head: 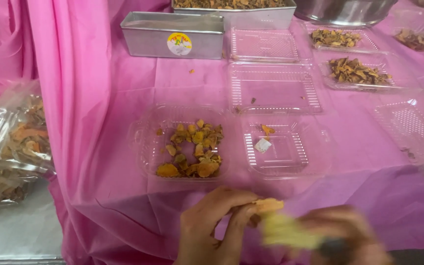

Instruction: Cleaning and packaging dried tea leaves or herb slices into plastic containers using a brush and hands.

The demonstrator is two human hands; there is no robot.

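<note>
My left hand [211, 225] is at the bottom centre, fingers pinched on a dried orange-brown slice [267, 205]. My right hand [344, 235] is blurred just to its right, with a pale yellow object [285, 231] at its fingers; whether it grips it I cannot tell. Beyond the hands, a clear plastic tray [141, 147] holds several dried orange and brown pieces [192, 152]. Beside it a second clear tray [320, 152] holds a small white packet [262, 145] and one orange bit.
A pink cloth [114, 88] covers the table. More clear trays [273, 88] lie behind, two at the right with dried slices [357, 72]. Metal tins [172, 34] stand at the back. A plastic bag of dried pieces [15, 142] sits at the left.
</note>
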